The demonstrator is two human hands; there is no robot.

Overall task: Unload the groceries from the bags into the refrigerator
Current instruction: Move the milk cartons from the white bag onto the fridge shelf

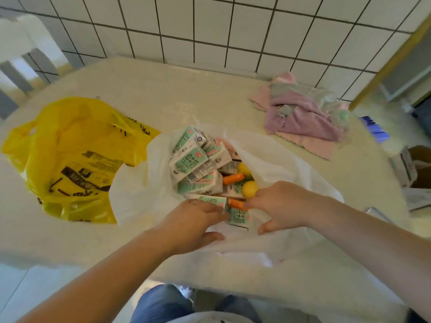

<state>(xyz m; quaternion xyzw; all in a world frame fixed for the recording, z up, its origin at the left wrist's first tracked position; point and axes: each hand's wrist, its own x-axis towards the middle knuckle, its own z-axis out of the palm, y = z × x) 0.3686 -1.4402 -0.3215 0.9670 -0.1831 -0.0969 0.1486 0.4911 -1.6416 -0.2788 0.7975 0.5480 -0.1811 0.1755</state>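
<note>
A white plastic bag (144, 183) lies open in the middle of the table. Inside it are several green-and-white milk cartons (193, 159), two orange carrots (233, 178) and two yellow fruits (249, 188). My left hand (193, 223) reaches into the bag's near side, its fingers resting on a milk carton (238, 216) at the front. My right hand (279, 203) is spread beside it, fingertips touching the near carrot and the yellow fruit, thumb apart. Neither hand clearly grips anything. A yellow plastic bag (70, 159) lies flat to the left.
The cream table (163, 94) stands against a white tiled wall (233, 31). A pink cloth (300, 117) lies at the back right, a cardboard box (415, 169) and a blue object (375, 129) at the right edge. A white chair (21, 43) stands at the far left.
</note>
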